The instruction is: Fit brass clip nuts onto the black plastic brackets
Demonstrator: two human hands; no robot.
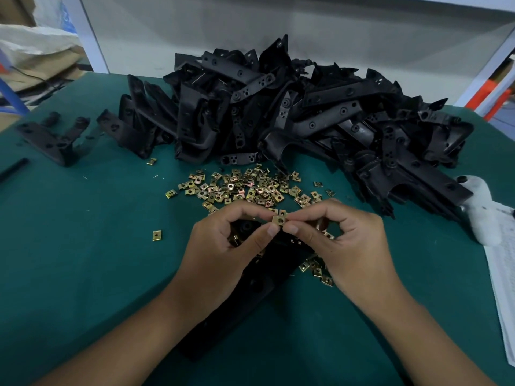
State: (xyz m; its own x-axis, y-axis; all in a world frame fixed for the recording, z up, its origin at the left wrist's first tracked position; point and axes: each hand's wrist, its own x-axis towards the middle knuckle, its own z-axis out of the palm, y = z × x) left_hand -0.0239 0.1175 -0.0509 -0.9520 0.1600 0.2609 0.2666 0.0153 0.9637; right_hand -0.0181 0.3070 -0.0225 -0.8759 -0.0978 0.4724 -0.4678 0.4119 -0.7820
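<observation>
One brass clip nut (280,219) is pinched between the fingertips of my left hand (223,246) and my right hand (345,246), just above the table. My right hand also keeps a few more brass nuts (328,234) inside its curled fingers. Under both hands lies a long black plastic bracket (245,307), running toward me and to the left; its far end is hidden by my fingers. Several loose clip nuts (245,188) are scattered on the green mat beyond my hands, and a small cluster (316,270) lies under my right palm.
A large heap of black brackets (292,112) fills the back of the green table (83,246). A few separate brackets (53,137) lie at the far left. Single nuts lie at left (157,235). White paper (501,274) and a white object (479,207) sit at the right edge.
</observation>
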